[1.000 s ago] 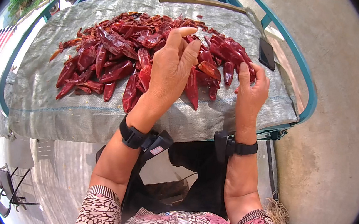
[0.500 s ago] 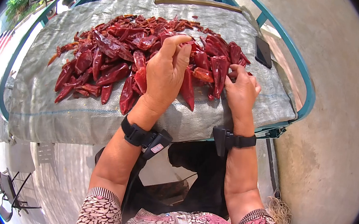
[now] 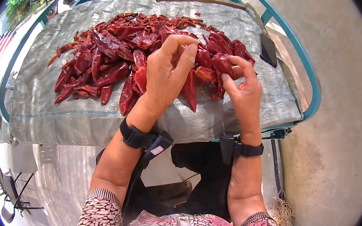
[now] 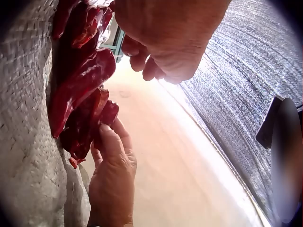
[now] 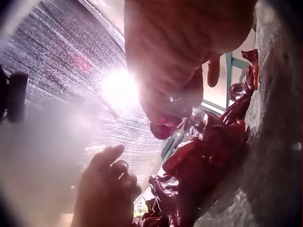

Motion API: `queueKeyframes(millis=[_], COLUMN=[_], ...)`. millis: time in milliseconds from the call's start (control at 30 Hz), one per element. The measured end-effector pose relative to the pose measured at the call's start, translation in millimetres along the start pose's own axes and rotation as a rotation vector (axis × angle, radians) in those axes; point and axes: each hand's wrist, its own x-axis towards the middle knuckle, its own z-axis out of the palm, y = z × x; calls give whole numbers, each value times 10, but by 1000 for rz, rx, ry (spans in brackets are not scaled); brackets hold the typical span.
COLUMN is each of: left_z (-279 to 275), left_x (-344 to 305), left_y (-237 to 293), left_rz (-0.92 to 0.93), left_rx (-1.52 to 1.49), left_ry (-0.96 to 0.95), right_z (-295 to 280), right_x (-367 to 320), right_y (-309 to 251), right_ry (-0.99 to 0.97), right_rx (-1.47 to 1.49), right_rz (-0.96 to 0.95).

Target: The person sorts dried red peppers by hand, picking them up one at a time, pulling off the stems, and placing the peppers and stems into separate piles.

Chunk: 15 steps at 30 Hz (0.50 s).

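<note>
Dried red chili peppers (image 3: 117, 46) lie heaped on a grey woven sheet (image 3: 74, 121). At the right end of the heap my right hand (image 3: 247, 91) pinches one dark red chili (image 3: 222, 64) between thumb and fingers. That chili (image 4: 110, 112) also shows under the thumb in the left wrist view. My left hand (image 3: 165, 76) hovers over the near middle of the heap, its fingers loosely bent, with nothing visible in them. In the right wrist view the left hand (image 5: 106, 189) appears beyond the chilies, apart from them.
A dark phone (image 3: 268, 50) lies on the sheet's right side. Along the back edge rests a wooden strip (image 3: 201, 0). A teal metal rail (image 3: 300, 50) curves around the sheet. A folding chair (image 3: 11, 192) stands on the floor at lower left.
My right hand has moved left from the heap's right edge and now grips the top of a chili, which has tilted. The left hand has sunk slightly and stays nearly in place.
</note>
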Motion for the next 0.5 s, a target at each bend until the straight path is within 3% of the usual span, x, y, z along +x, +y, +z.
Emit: queueKeyframes(millis=[33, 167, 300, 333, 500], left_z=[-4, -1, 52, 80, 213], left_x=[15, 85, 83, 73, 27], left_y=[35, 189, 207, 148, 115], left_rz=[-29, -202, -318, -291, -116], left_rx=[-22, -174, -291, -273, -23], left_ry=[-34, -177, -309, -339, -335], right_z=[9, -8, -41, -14, -91], right_x=[3, 44, 29, 32, 3], right_y=[18, 146, 343, 309, -8], right_ry=[-56, -21, 37, 125, 1], right_rx=[-119, 110, 204, 223, 350], right_rz=[-46, 334, 351, 309, 90])
